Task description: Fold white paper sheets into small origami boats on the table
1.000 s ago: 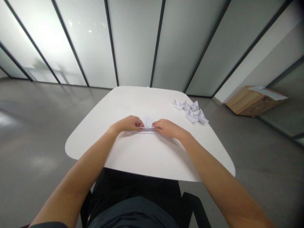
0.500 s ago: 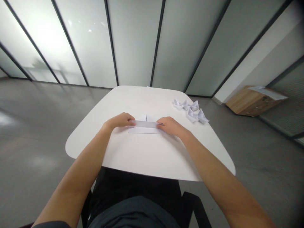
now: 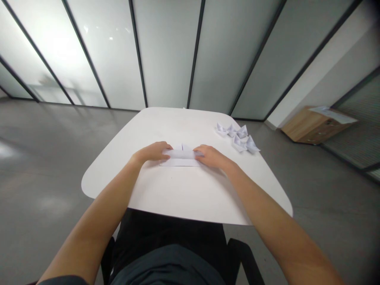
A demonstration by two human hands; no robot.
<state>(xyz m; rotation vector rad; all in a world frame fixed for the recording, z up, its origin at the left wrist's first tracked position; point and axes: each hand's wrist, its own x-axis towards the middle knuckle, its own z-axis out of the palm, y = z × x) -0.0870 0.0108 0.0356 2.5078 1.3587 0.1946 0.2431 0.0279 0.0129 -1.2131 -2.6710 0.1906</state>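
The left grip [image 3: 151, 152] and right grip [image 3: 212, 156] clasp the folded paper [image 3: 181, 155], hiding its ends.

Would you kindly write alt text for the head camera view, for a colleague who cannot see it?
The person's left hand and right hand rest on a folded white paper sheet on a rounded white table. Small folded paper boats sit in a cluster toward the table's far right.

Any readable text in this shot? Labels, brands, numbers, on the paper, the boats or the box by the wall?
No readable text anywhere.
Folded white paper: no marks visible.
Paper boats: no marks visible.
White sheet on the wooden box: too small to tell if anything is printed.
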